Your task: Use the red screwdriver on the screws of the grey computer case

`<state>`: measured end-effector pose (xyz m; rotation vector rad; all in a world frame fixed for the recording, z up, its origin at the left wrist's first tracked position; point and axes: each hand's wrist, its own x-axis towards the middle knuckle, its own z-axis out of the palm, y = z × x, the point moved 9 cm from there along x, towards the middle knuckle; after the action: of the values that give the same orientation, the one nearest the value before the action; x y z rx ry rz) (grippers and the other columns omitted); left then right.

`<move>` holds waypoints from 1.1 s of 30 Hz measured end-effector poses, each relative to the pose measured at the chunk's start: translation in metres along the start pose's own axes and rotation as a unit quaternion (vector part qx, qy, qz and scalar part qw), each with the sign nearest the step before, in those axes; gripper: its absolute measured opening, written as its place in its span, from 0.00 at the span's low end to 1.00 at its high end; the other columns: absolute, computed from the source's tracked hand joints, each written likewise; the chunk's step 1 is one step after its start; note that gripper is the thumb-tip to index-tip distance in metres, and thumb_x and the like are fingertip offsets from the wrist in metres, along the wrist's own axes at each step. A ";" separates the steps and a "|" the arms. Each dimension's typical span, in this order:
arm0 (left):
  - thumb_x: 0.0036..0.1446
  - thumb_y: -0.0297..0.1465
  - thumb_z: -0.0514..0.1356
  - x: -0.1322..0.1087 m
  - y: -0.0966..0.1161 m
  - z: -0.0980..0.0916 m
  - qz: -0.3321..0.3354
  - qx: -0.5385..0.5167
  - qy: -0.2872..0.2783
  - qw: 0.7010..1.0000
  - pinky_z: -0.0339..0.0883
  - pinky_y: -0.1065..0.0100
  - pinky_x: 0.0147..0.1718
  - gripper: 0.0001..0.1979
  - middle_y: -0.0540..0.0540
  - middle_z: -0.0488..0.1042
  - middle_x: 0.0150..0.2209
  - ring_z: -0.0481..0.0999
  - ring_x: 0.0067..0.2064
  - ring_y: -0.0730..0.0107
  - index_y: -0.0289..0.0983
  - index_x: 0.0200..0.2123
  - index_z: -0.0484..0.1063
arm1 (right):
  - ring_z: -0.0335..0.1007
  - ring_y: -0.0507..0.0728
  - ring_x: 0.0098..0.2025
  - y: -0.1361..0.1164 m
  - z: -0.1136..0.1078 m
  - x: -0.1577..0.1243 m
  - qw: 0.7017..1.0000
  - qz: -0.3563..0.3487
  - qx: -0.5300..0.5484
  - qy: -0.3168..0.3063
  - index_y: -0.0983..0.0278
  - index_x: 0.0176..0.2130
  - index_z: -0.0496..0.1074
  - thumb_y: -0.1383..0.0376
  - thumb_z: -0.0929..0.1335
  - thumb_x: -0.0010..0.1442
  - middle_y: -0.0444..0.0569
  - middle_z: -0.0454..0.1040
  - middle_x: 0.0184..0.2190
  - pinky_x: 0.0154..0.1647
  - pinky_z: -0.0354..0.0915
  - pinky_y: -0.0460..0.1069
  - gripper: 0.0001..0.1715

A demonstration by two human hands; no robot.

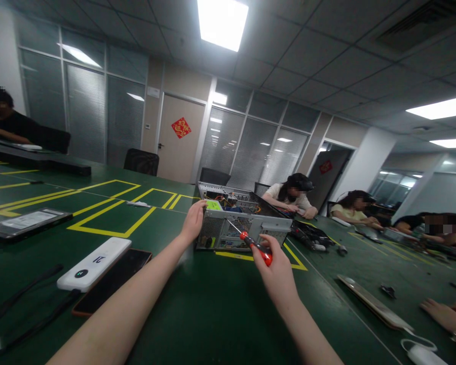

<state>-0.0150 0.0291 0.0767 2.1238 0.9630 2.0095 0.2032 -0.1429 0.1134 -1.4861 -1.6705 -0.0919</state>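
An opened computer case [268,225] sits in front of me, its back panel turned towards me and cables showing inside. At its upper left corner is a metal power supply with a yellow-green label [214,205]. My left hand [193,221] is closed on that corner of the case, its fingertips by the label. In my right hand [275,263] is a screwdriver [255,245] with a red and black handle. Its thin shaft points up and left, the tip at the back panel near the power supply; whether it sits in a screw is too small to tell.
To the left lie a white power bank [95,263] with cables, a phone [116,279] and a hard drive [28,223]. Yellow tape outlines mark the green table [197,309]. On the right are a keyboard [374,302] and another person's hand [443,314]. Several people sit around.
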 end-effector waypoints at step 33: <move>0.65 0.35 0.40 0.000 0.001 0.000 0.008 -0.008 0.008 1.000 0.59 0.54 0.57 0.18 0.40 0.70 0.50 0.67 0.55 0.63 0.37 0.45 0.67 | 0.73 0.57 0.29 0.001 0.007 -0.005 0.994 0.011 -0.103 -0.034 0.61 0.43 0.69 0.51 0.59 0.61 0.50 0.77 0.32 0.27 0.61 0.48 0.21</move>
<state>-0.0151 0.0282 0.0767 2.1179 0.9318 2.0375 0.1999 -0.1425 0.1054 -1.6780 -1.7410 -0.2084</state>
